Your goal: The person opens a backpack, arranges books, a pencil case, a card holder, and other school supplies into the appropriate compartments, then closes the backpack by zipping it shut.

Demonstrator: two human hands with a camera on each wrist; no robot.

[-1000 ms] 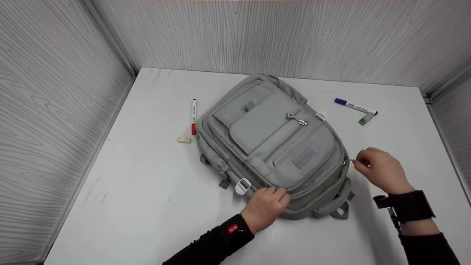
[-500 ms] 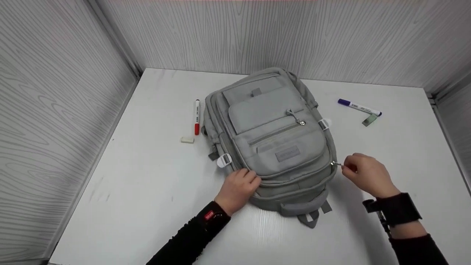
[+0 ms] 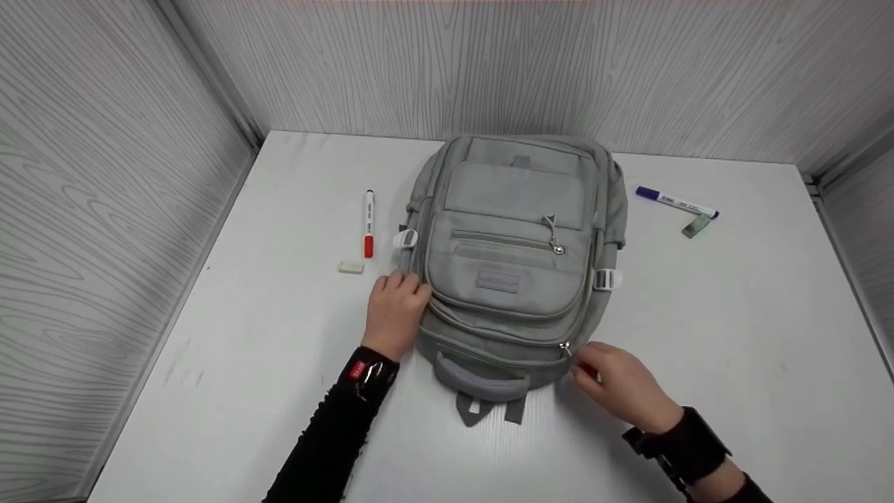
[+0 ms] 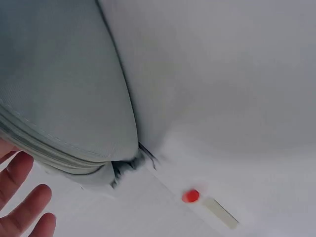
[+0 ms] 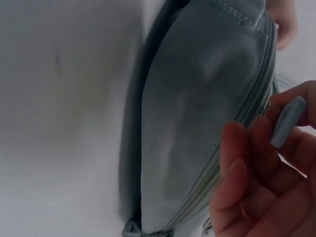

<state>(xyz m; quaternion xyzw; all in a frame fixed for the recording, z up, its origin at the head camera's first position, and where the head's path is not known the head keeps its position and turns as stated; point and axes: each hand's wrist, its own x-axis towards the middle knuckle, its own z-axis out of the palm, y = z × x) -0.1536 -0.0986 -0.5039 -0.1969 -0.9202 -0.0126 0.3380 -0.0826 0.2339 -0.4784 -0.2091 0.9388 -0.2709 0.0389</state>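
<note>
A grey backpack (image 3: pixel 524 192) lies front up, its carry handle (image 3: pixel 482 381) towards the near edge. At its left side, my left hand (image 3: pixel 396 314) grips the edge; in the left wrist view several fingers of that hand (image 4: pixel 22 197) stand apart beside the zipper seam (image 4: pixel 54 155). My right hand (image 3: pixel 621 384) is at the lower right corner, by a metal zipper slider (image 3: pixel 564 346). In the right wrist view, the fingers of my right hand (image 5: pixel 266 173) pinch a grey zipper pull (image 5: pixel 288 122) beside the zipper track.
Left of the backpack lie a red-capped marker (image 3: pixel 369 223) and a small pale block (image 3: pixel 350 267). A blue-capped marker (image 3: pixel 677 202) and a small green piece (image 3: pixel 695 226) lie to its right. Wood-grain panels (image 3: pixel 433 70) border the white table (image 3: pixel 279 293).
The backpack has turned clockwise, its handle end swinging left. My left hand has moved left and up with its edge; my right hand has moved left and down with the zipper slider.
</note>
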